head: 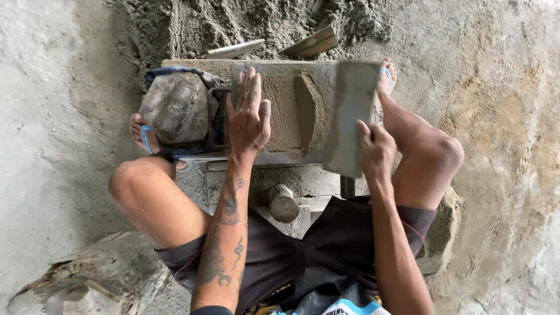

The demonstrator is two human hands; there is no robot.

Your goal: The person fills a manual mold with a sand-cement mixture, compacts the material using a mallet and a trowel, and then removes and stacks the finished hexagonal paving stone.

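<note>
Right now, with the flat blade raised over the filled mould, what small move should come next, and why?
Probably bring the flat blade in the right hand down and draw it across the mould. A ridge of grey mix stands above the surface, and the left hand already presses on the mould, steadying it.

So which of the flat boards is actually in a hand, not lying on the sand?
The wide grey board, held upright by the right hand over the mould. The two narrower boards lie loose on the sand pile beyond it.
</note>
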